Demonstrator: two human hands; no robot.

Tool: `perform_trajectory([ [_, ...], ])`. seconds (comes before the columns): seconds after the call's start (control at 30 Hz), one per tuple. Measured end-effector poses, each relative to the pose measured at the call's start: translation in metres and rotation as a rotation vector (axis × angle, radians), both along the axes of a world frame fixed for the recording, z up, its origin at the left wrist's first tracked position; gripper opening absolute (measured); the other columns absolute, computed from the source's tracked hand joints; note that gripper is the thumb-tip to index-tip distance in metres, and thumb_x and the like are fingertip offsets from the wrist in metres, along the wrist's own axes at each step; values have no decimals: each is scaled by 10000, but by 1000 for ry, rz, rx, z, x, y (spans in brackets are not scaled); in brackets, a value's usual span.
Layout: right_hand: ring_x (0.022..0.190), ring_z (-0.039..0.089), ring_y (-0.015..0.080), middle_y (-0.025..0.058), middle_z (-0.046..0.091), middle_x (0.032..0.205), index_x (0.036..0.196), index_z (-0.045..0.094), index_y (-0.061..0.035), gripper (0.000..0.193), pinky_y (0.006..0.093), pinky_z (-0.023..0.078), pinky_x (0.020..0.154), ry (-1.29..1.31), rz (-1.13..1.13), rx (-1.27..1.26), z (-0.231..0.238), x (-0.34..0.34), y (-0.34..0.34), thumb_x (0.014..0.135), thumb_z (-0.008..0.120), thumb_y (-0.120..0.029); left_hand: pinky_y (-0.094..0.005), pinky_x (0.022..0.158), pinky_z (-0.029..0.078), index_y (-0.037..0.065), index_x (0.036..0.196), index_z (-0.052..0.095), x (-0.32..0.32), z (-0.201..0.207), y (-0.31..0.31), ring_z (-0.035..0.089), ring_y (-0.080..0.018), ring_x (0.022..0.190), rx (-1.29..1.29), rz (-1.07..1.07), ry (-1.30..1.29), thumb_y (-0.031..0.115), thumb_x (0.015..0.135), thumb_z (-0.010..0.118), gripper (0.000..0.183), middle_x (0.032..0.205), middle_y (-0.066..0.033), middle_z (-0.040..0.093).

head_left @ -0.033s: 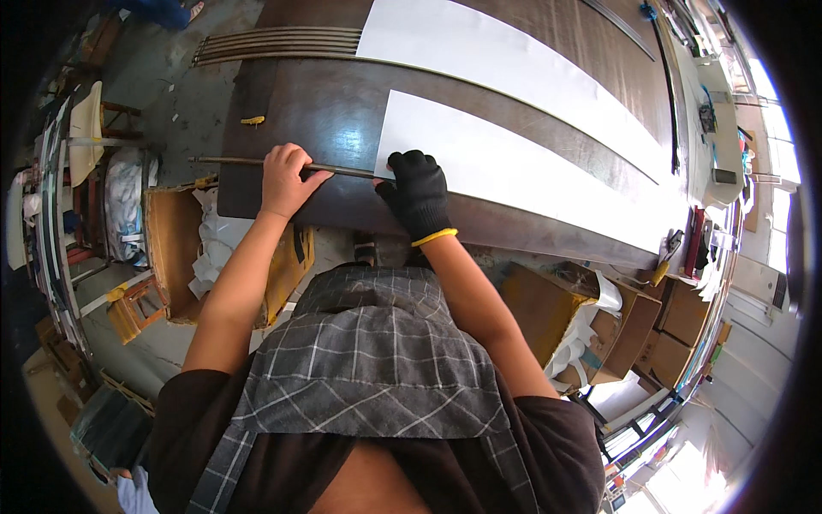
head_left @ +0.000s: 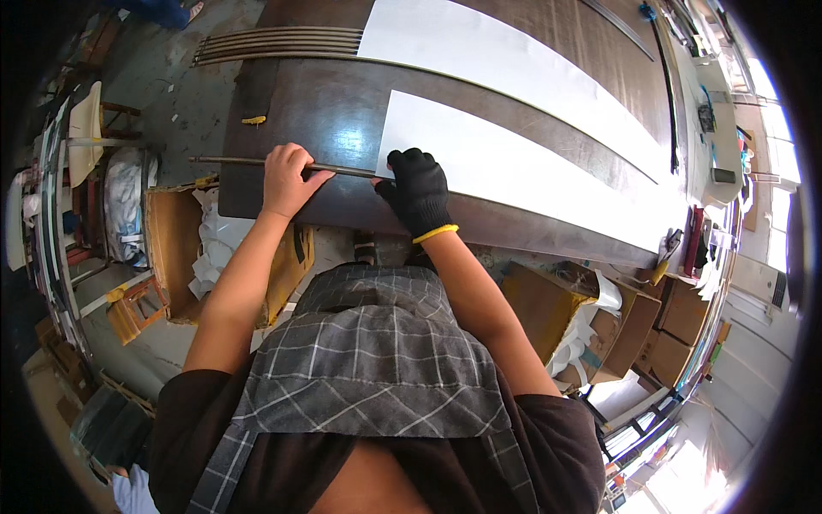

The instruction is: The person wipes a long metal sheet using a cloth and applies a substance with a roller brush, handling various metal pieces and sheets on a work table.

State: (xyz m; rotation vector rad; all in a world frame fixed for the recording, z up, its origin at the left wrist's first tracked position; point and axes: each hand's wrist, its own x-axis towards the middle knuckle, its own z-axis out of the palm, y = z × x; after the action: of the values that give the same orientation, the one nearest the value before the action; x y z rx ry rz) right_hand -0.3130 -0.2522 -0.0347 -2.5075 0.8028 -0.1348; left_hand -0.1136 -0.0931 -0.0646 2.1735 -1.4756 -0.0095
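Observation:
My bare left hand (head_left: 289, 180) is closed around a thin metal rod (head_left: 344, 170), which sticks out past the left edge of the dark table. My right hand (head_left: 417, 193), in a black glove with a yellow cuff, has its fingers curled at the near left corner of a long white sheet (head_left: 488, 150). Its bare thumb tip touches the rod where that meets the sheet. Beyond this point the glove and sheet hide the rod. Farther back, several similar rods (head_left: 282, 43) lie side by side, their right parts under a second white sheet (head_left: 479, 51).
A small yellow tool (head_left: 253, 121) lies on the dark table (head_left: 317, 103) at the left. Open cardboard boxes (head_left: 175, 257) with white scraps stand below both sides of the table's near edge. Shelving (head_left: 64, 214) fills the left side. Part of another person (head_left: 158, 12) shows at the top left.

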Motion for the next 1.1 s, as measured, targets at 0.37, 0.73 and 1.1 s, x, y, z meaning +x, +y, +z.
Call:
perform_trajectory([
  [0.37,940,631,322,139,631,946,945,654,-125,175,442,523,778,99,-24,98,10,12,1,860,614,-272,-402,781,411,75,771,521,-1,-1,2,506,-280,834,-36,-12,18,308,704,809,377,839,-62,519],
  [0.73,960,605,353,189,607,1005,1044,547,-37,342,449,486,845,-146,-899,-178,-39,-215,-135,833,631,-293,-417,732,426,71,746,539,12,1,6,530,-303,803,-62,-40,-22,304,687,824,373,826,-72,558],
  [1.1,1121,529,401,283,495,1277,1378,301,24,911,489,396,1015,167,-1142,-440,6,-480,-95,761,736,-485,-439,905,430,53,985,645,-87,43,-47,556,-328,1010,-109,-139,-11,216,796,736,266,1043,-112,609],
])
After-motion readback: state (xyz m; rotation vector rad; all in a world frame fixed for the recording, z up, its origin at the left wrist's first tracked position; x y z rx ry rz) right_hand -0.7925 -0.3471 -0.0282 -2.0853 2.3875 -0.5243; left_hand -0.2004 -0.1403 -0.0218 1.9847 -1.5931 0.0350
